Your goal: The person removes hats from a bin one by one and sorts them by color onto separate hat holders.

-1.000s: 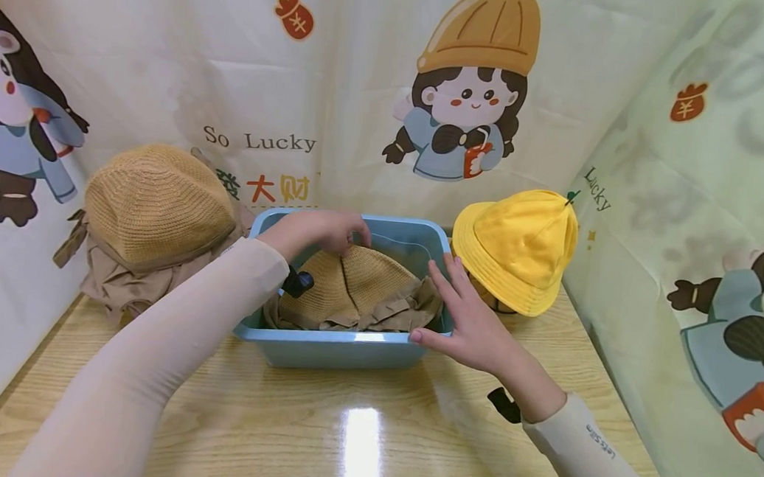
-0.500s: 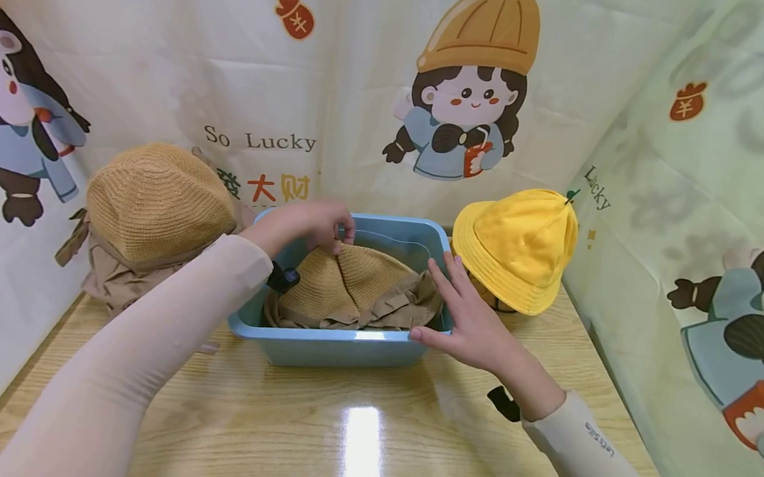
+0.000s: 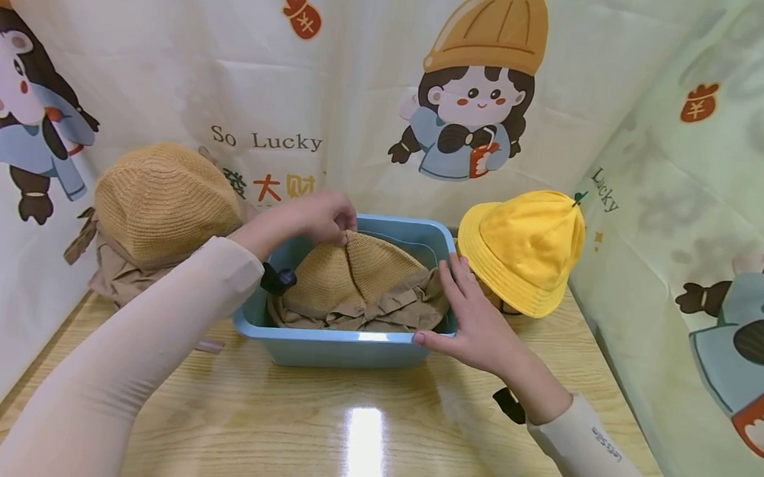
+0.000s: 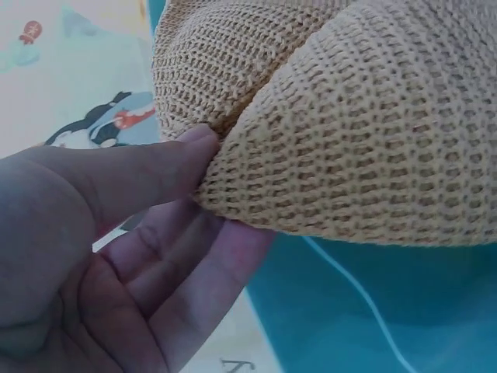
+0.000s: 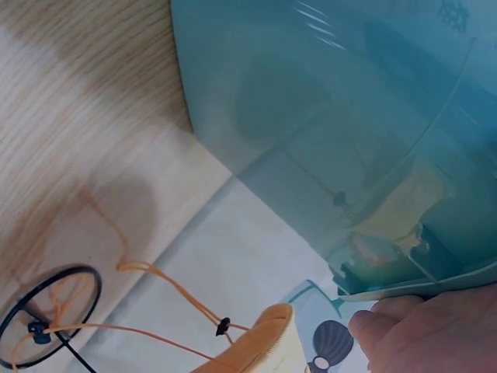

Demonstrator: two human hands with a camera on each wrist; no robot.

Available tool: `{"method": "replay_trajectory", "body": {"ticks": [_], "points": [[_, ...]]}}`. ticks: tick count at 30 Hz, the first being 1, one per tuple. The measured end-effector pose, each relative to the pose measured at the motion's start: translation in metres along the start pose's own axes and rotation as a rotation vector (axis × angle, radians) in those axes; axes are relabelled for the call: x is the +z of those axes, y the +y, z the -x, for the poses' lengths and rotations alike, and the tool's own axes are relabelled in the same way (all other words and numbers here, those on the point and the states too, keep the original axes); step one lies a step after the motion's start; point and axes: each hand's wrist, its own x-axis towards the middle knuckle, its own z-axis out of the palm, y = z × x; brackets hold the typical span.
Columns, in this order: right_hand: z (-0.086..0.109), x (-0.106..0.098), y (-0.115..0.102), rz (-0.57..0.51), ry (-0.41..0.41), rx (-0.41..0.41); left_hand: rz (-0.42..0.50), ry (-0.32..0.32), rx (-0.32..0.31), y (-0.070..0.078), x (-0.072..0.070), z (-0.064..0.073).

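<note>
A tan knitted hat (image 3: 387,265) with a brown fabric brim lies in a light blue plastic basin (image 3: 348,348). My left hand (image 3: 320,216) reaches over the basin's back left and pinches the peak of the hat's crown. In the left wrist view, thumb and fingertips of the left hand (image 4: 167,202) meet on the folded knit beside its crease. My right hand (image 3: 485,331) rests against the basin's right end, fingers straight along the rim and thumb on the front corner. The right wrist view shows part of that hand (image 5: 443,330) at the rim.
Left of the basin, a similar knitted hat (image 3: 168,201) sits raised over brown cloth. On the right a yellow bucket hat (image 3: 530,249) sits on a stand; a black wire ring (image 5: 50,315) and orange cord show there. Printed curtains (image 3: 371,105) enclose the wooden table (image 3: 263,422).
My left hand has moved slightly left and up, from over the crown to its peak, and the crown stands higher in the basin. The right hand stays at the rim.
</note>
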Motion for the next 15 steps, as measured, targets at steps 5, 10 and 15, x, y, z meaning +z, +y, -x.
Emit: {"method": "replay_trajectory", "body": {"ticks": [5,10,15], "points": [[0.001,-0.001,-0.002,-0.004,-0.015,0.018,0.004,0.082,0.032,0.006,-0.008,0.006],[0.000,-0.002,-0.003,0.000,-0.025,0.028,0.009,0.189,0.049,0.013,-0.021,0.015],[0.001,-0.004,-0.003,-0.003,-0.029,0.035,-0.003,0.287,0.087,0.021,-0.029,0.020]]}}
